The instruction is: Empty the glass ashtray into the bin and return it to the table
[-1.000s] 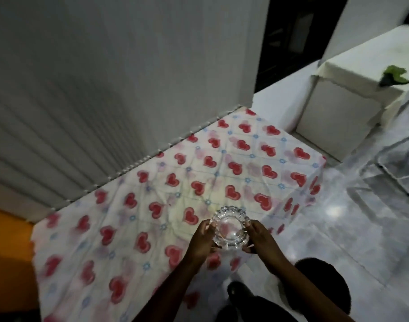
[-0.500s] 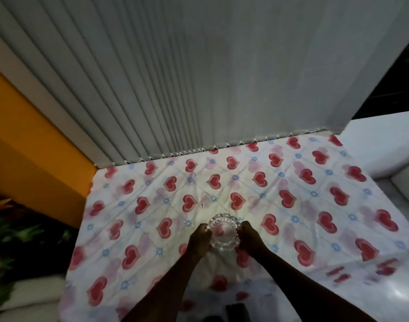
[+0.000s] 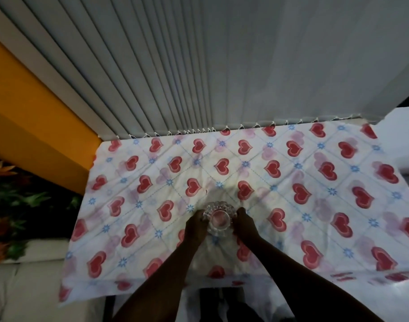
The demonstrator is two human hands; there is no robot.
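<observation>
Head view: glass ashtray (image 3: 219, 219) clasped between left hand (image 3: 196, 227) and right hand (image 3: 245, 226), over table (image 3: 291, 182).

Table (image 3: 134, 259) under heart-print cloth (image 3: 303, 173); glass ashtray (image 3: 219, 218) near front-centre.

We seem to be in a home, in a dim living room. The bench (image 3: 315, 182) wears a household cloth (image 3: 152, 205) printed with red hearts and small blue flowers. Pale vertical blinds (image 3: 199, 66) hang behind it, beside an orange wall (image 3: 36, 126). At the left sits a cushion with a leafy floral print (image 3: 17, 201), above a pale cushioned seat (image 3: 24, 287).
</observation>
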